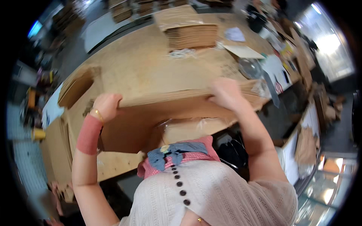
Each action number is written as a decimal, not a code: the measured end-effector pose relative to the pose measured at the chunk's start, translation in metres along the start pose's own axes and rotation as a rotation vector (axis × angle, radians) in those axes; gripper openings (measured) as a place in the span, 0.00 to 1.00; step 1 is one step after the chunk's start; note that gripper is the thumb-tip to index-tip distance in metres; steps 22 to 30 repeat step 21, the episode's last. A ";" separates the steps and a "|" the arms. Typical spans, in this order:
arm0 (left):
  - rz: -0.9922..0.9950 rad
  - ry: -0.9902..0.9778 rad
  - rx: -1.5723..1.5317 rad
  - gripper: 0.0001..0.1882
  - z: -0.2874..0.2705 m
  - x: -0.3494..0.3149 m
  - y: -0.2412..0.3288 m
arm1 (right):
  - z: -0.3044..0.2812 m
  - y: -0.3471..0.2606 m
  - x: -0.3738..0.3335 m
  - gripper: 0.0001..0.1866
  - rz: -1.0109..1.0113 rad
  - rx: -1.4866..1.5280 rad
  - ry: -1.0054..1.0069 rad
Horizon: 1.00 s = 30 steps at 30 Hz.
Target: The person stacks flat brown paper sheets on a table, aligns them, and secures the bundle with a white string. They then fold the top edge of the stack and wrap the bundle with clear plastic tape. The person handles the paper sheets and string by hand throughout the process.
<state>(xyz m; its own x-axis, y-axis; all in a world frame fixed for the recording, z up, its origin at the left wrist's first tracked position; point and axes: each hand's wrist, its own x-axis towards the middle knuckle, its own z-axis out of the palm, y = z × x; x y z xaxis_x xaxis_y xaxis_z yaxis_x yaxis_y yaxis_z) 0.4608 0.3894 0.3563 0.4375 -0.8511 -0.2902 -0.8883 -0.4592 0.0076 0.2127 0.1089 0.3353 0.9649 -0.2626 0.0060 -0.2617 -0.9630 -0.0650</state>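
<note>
A thick stack of brown cardboard sheets (130, 126) stands tilted on its edge right in front of me, its many layered edges showing along the top. My left hand (107, 106) is closed round the stack's upper left corner; a gold bracelet and a pink wrist band sit behind it. Farther right, my right hand (226, 92) grips the same top edge, slightly blurred, with its fingertips partly hidden. Below the stack, close to my body, lies a flat piece of cardboard with clear plastic (192, 124) on it.
Another cardboard stack (192, 35) stands at the back of the wooden table (128, 56). Folded cardboard (77, 88) lies at the left. At the right are a clear round container (250, 67), a long blade-like strip (270, 88) and red-handled scissors (278, 87). A yellow cup (38, 134) is far left.
</note>
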 end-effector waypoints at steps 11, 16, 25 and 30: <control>0.049 -0.005 -0.009 0.34 -0.003 0.045 0.114 | 0.013 0.035 -0.041 0.40 -0.181 0.499 0.640; 0.101 0.043 -0.053 0.38 -0.002 0.048 0.124 | 0.097 0.167 -0.095 0.43 0.448 1.671 0.642; 0.116 0.151 -0.013 0.39 -0.002 0.040 0.132 | 0.108 0.133 -0.083 0.42 0.143 1.793 0.428; 0.116 0.151 -0.013 0.39 -0.002 0.040 0.132 | 0.108 0.133 -0.083 0.42 0.143 1.793 0.428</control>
